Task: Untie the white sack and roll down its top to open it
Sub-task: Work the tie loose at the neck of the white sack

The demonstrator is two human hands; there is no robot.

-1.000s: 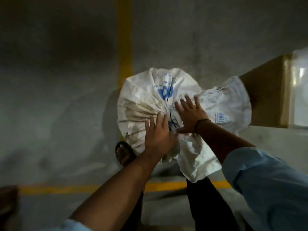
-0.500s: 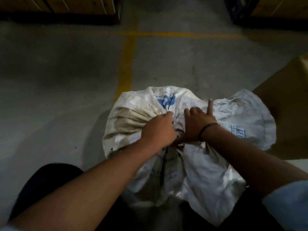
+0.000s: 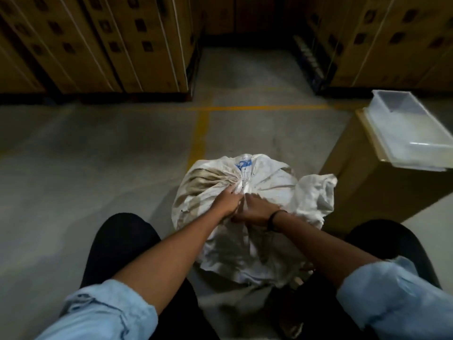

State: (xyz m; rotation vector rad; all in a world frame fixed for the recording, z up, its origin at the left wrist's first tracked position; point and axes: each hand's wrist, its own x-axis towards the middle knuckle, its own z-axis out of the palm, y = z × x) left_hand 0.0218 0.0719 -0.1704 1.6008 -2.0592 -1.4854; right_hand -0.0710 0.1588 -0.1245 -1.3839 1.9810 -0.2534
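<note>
Sack (image 3: 267,177), white woven plastic, soft, bulging, likely heavy; neck tied. Left hand (image 3: 226,204) pinches gathered knot (image 3: 243,185), right hand (image 3: 257,212) grips cloth just beside; work knot there.

Concrete floor (image 3: 98,155) (yellow lines (image 3: 201,133)) carries the white sack (image 3: 269,182), a cardboard box (image 3: 362,192) beside it.

Forearms outstretched; left hand (image 3: 226,203), right hand (image 3: 257,210) side by side, fingers curled, gripping sack (image 3: 270,181)
</note>
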